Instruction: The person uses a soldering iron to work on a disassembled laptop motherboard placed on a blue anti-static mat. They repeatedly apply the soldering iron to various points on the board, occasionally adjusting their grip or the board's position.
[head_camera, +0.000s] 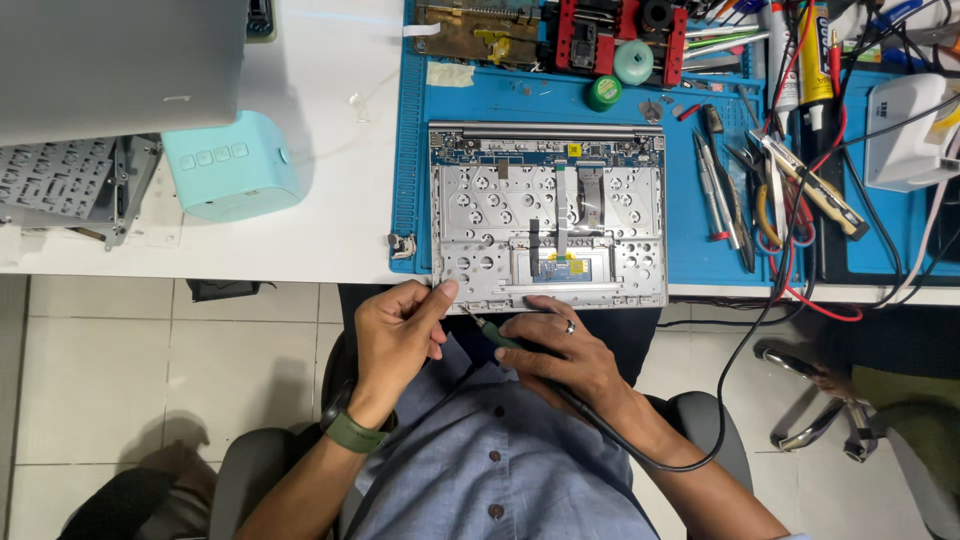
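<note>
Opened laptop (548, 215) sits on blue mat (690, 110) at surface edge. Left hand (395, 340) grip pinches laptop's near-left corner. Right hand (560, 355) grip holds corded soldering iron (492, 335), tip just beside laptop's near edge.

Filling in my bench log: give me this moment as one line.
left hand: pinching laptop chassis front-left corner | right hand: holding corded soldering iron, tip at front edge | chassis: opened, on blue mat

White workbench (330, 200) with blue mat (690, 215), pale tiled floor (120, 370), grey chair (700, 420) below.
</note>
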